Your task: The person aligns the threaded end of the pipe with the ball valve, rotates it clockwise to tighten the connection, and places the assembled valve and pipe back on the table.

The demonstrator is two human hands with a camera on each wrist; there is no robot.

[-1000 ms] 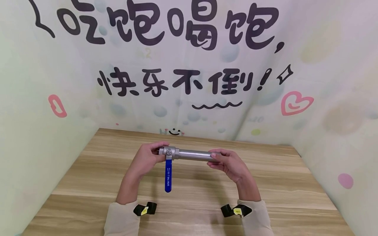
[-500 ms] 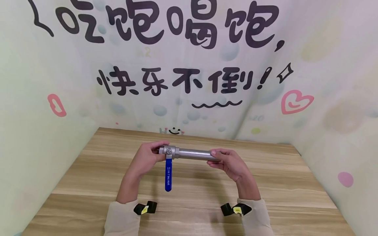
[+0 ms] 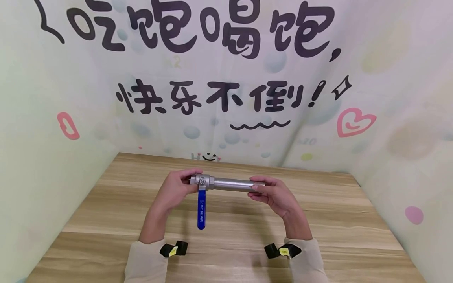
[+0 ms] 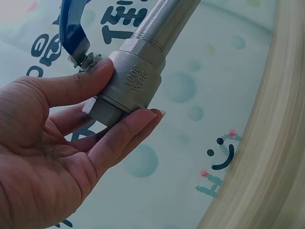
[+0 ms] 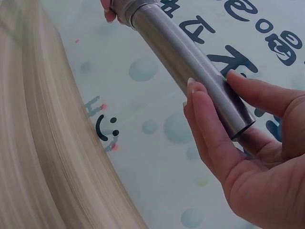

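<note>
A steel ball valve [image 3: 202, 182] [image 4: 133, 82] with a blue lever handle [image 3: 201, 210] [image 4: 71, 26] is screwed onto a grey steel pipe [image 3: 231, 184] [image 5: 190, 62]. The assembly is held level above the wooden table [image 3: 226, 224]. My left hand [image 3: 175, 190] [image 4: 52, 143] pinches the valve body between thumb and fingers, and the handle hangs down toward me. My right hand [image 3: 272, 193] [image 5: 238, 143] grips the pipe's open right end with its fingers curled around it.
Printed backdrop walls [image 3: 226, 78] with large black characters enclose the table at the back and both sides. Black wrist camera mounts [image 3: 173, 249] [image 3: 283, 250] sit on my cream sleeves near the table's front edge.
The right hand's fingers have shifted slightly on the pipe end. The valve and left hand stay where they were.
</note>
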